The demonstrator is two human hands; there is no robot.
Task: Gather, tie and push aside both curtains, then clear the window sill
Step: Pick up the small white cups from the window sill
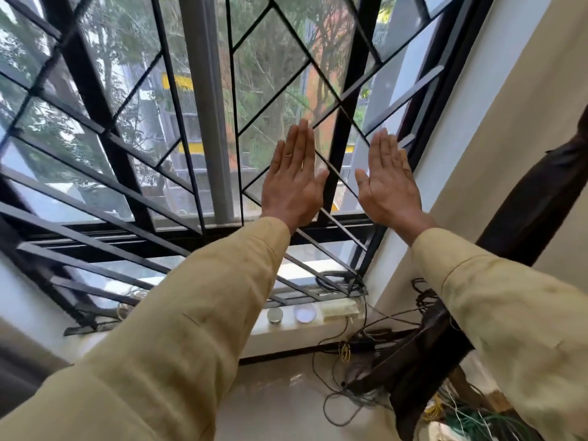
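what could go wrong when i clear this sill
The white box on the sill looks wired to the cables hanging below; lifting it could snag or tug them.
The round tin and white disc sit near the sill's front edge and might be knocked off.
Grille bars slant low over the sill, so reaching in may be awkward.

One wide-angle head view, close to the barred window [203, 122], faces forward and down; sill [296, 329] at six o'clock.
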